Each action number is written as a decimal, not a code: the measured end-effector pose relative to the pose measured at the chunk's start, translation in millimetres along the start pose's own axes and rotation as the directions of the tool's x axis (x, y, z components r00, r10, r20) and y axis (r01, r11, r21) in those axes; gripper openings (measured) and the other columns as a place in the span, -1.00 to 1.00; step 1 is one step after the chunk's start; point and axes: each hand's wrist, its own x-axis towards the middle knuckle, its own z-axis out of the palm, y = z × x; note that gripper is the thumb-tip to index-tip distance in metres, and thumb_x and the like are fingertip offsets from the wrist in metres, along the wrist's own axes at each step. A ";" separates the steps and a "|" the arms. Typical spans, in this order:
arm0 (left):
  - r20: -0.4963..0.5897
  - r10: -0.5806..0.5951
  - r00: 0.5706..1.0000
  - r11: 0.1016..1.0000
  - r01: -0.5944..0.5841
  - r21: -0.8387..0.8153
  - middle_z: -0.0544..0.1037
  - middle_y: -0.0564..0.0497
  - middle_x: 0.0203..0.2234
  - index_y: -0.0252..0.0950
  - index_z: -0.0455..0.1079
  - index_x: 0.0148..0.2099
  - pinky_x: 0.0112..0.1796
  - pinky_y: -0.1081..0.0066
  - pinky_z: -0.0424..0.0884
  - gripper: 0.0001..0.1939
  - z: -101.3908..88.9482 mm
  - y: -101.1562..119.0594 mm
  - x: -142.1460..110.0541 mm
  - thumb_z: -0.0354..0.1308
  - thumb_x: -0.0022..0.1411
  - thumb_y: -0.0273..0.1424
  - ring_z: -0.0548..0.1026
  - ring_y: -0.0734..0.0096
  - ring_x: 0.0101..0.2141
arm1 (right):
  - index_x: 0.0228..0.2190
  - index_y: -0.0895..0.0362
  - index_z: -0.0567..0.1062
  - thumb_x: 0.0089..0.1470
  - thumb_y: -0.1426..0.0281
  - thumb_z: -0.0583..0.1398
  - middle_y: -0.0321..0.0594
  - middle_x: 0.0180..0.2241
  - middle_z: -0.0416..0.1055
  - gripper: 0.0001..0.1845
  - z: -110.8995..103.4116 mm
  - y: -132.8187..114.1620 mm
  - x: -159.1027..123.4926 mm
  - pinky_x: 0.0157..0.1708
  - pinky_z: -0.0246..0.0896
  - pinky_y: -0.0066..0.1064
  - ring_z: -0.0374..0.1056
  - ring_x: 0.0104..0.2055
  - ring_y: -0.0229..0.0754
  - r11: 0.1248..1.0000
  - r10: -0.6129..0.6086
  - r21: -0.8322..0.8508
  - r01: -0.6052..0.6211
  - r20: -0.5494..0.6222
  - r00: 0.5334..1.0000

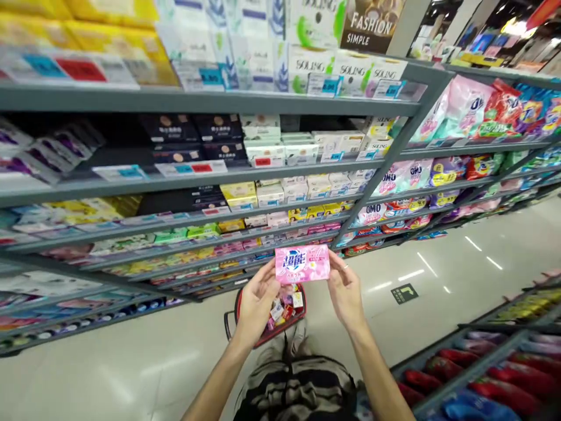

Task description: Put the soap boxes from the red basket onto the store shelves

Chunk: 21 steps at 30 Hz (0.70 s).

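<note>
The left hand [259, 297] and the right hand [346, 287] were partly closed, fingers curled, and gripped opposite ends of the pink package [302, 264]. The package was positioned above the basket [266, 338], printed face toward the camera. The basket contained assorted small packages [287, 309] and was located on the floor [184, 345] near the shelving unit [263, 100].

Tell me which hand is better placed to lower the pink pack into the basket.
Left, I'd say. The left hand and right hand hold opposite ends of the pink pack, but the left appears almost above the basket, while the right is off to its side.
</note>
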 end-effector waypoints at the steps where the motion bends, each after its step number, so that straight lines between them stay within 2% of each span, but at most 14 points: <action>1: 0.001 0.016 1.000 1.000 -0.016 -0.014 0.69 -0.09 -0.03 -0.03 0.51 0.27 -0.24 0.19 0.65 -0.28 -5.9 0.4 -4.5 0.42 0.11 0.08 0.69 0.13 -0.27 | 0.16 -0.02 0.56 0.13 -0.03 0.38 -0.06 0.20 0.53 -0.36 5.8 -1.2 -6.5 0.27 0.35 -0.01 0.47 0.21 0.09 1.000 -0.006 -0.022 0.006 -0.004 1.000; 4: 0.015 0.025 1.000 0.999 -0.024 -0.047 0.68 -0.11 0.00 -0.07 0.49 0.29 -0.23 0.23 0.64 -0.25 -21.5 3.5 -14.4 0.41 0.12 0.09 0.68 0.12 -0.22 | 0.18 -0.03 0.55 0.13 -0.03 0.38 -0.07 0.24 0.50 -0.34 17.6 -2.0 -23.3 0.31 0.30 0.00 0.43 0.26 0.09 0.997 0.008 -0.075 -0.008 -0.002 1.000; 8: 0.042 0.007 0.999 0.997 -0.004 -0.082 0.67 -0.16 0.03 -0.18 0.49 0.30 -0.20 0.23 0.64 -0.21 -31.4 2.1 -23.2 0.41 0.12 0.08 0.67 0.12 -0.20 | 0.19 -0.02 0.54 0.18 0.02 0.36 -0.11 0.27 0.47 -0.38 17.8 1.9 -33.5 0.38 0.20 0.02 0.35 0.34 0.06 0.990 0.045 -0.137 -0.043 0.013 0.999; 10: 0.016 0.010 1.000 0.997 -0.008 -0.074 0.67 -0.14 0.02 -0.17 0.48 0.31 -0.19 0.27 0.63 -0.24 -31.8 -6.6 -27.1 0.41 0.14 0.05 0.67 0.16 -0.20 | 0.17 0.02 0.56 0.18 0.01 0.36 -0.09 0.25 0.49 -0.38 13.2 6.2 -33.6 0.38 0.19 0.05 0.34 0.35 0.08 0.981 0.072 -0.182 -0.070 0.008 0.997; 13: -0.059 -0.014 0.998 0.999 0.012 -0.044 0.66 -0.16 0.06 -0.20 0.39 0.38 -0.13 0.32 0.59 -0.21 -27.6 -32.5 -29.7 0.36 0.22 0.03 0.65 0.14 -0.06 | 0.15 0.02 0.58 0.14 0.04 0.39 -0.08 0.21 0.53 -0.39 2.2 18.6 -30.4 0.34 0.27 0.05 0.41 0.29 0.09 0.970 0.118 -0.215 -0.110 0.023 0.993; 17: -0.106 -0.111 0.988 0.994 0.113 0.012 0.59 -0.23 0.17 -0.26 0.29 0.44 0.00 0.23 0.56 -0.11 -9.6 -85.4 -19.9 0.34 0.21 0.07 0.60 0.05 0.09 | 0.09 0.04 0.61 0.08 0.08 0.43 -0.05 0.14 0.58 -0.42 -31.8 49.4 -21.9 0.24 0.39 0.04 0.52 0.16 0.10 0.967 0.177 -0.193 -0.168 0.028 0.984; 21: -0.100 -0.186 0.978 0.970 0.199 0.141 0.49 -0.19 0.29 -0.24 0.44 0.32 0.25 0.06 0.39 -0.21 31.1 -141.4 4.2 0.37 0.15 0.05 0.46 -0.04 0.27 | 0.03 0.08 0.62 0.04 0.05 0.44 0.00 0.09 0.61 -0.41 -98.0 83.9 -7.8 0.24 0.39 0.06 0.54 0.15 0.12 0.952 0.229 -0.199 -0.231 -0.035 0.973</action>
